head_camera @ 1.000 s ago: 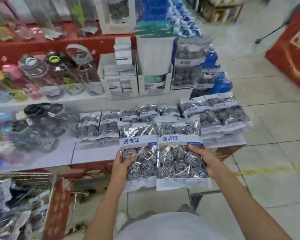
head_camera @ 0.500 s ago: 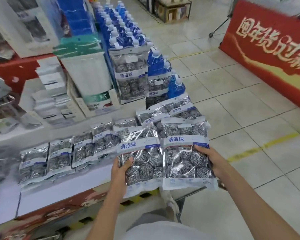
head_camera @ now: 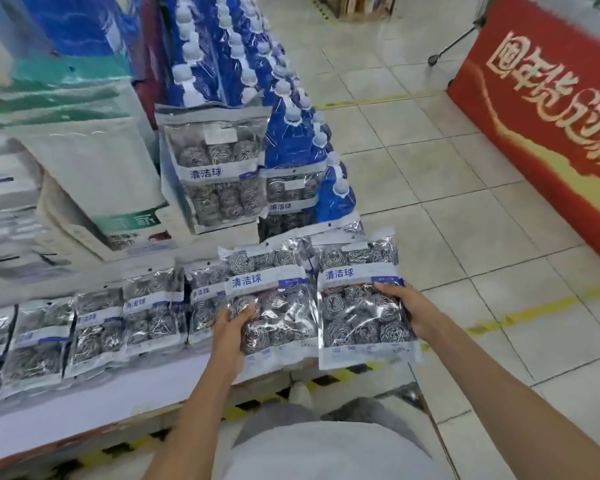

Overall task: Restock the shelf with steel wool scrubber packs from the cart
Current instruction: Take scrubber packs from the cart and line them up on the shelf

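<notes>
Two steel wool scrubber packs hang side by side over the right end of the low white shelf (head_camera: 84, 403). My left hand (head_camera: 234, 322) grips the left pack (head_camera: 274, 299) at its lower left edge. My right hand (head_camera: 407, 310) grips the right pack (head_camera: 359, 303) at its right edge. Both packs are clear bags with a white band and blue lettering. A row of several like packs (head_camera: 94, 323) lies flat on the shelf to the left. More packs (head_camera: 215, 171) stand upright behind. The cart is out of view.
Blue refill pouches with white caps (head_camera: 291, 133) stack up behind the standing packs. White boxes and bags (head_camera: 94, 188) fill the back left. A red banner stand (head_camera: 548, 116) borders the tiled aisle (head_camera: 447, 202) on the right. Yellow-black tape marks the shelf's foot (head_camera: 257, 400).
My view has swung right along the shelf towards its end. Both hands still hold their packs, which now hang over the shelf's right end.
</notes>
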A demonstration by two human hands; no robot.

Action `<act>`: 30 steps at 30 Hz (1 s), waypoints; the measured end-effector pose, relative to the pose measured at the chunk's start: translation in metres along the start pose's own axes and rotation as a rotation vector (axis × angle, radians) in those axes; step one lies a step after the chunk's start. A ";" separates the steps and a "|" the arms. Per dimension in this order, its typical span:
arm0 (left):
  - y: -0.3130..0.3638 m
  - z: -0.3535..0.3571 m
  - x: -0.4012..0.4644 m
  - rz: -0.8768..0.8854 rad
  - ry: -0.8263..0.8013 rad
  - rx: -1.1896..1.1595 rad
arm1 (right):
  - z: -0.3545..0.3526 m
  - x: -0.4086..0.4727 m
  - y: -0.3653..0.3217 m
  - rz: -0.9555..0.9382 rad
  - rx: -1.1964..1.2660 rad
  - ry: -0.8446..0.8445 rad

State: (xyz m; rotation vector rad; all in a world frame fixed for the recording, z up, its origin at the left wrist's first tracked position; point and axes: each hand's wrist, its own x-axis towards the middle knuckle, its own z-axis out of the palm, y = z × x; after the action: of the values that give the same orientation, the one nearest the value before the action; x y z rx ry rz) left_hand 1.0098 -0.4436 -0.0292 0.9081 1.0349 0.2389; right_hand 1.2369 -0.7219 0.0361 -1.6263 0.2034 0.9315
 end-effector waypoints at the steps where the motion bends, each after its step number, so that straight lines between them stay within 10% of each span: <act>1: 0.002 0.006 0.005 -0.008 0.004 -0.007 | -0.002 0.012 -0.006 0.007 -0.015 -0.004; 30: 0.017 0.065 0.073 -0.021 0.229 0.536 | 0.011 0.159 -0.050 -0.118 -0.546 0.091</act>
State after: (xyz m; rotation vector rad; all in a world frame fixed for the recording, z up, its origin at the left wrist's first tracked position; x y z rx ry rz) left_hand 1.1053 -0.4269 -0.0500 1.3737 1.3518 0.0437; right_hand 1.3675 -0.6424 -0.0318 -2.1588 -0.0970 0.8673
